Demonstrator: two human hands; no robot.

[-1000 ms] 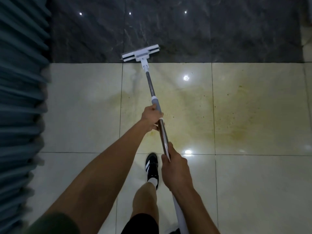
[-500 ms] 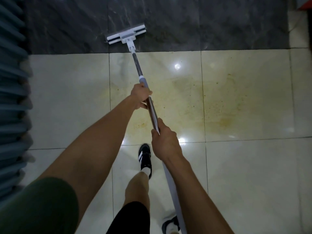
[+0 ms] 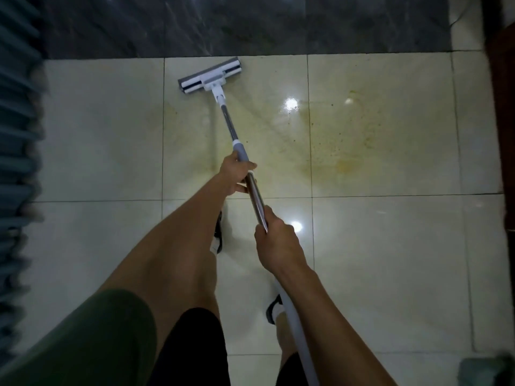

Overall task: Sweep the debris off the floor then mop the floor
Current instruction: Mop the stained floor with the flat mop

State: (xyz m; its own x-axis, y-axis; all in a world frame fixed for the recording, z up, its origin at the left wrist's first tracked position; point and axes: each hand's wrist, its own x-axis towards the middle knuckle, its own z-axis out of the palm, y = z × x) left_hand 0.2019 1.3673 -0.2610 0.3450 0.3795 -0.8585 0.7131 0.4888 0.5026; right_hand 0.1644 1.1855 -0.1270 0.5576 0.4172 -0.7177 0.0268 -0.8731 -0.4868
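A flat mop with a white and grey head (image 3: 209, 76) lies on the cream floor tiles (image 3: 103, 135), just short of the dark marble strip. Its metal pole (image 3: 229, 125) runs back toward me. My left hand (image 3: 235, 175) grips the pole just below the grey collar. My right hand (image 3: 276, 242) grips the pole lower down, closer to my body. A yellowish stain with dark specks (image 3: 337, 154) spreads over the tiles to the right of the pole.
A dark marble band (image 3: 250, 26) crosses the top of the floor. Blue-grey ribbed slats (image 3: 16, 135) line the left edge. A dark wooden edge (image 3: 501, 107) stands at the right. My shoes (image 3: 218, 232) and legs are below the hands.
The mop head has been pulled back off the dark marble onto the cream tiles, toward me. Both hands keep their grip on the pole.
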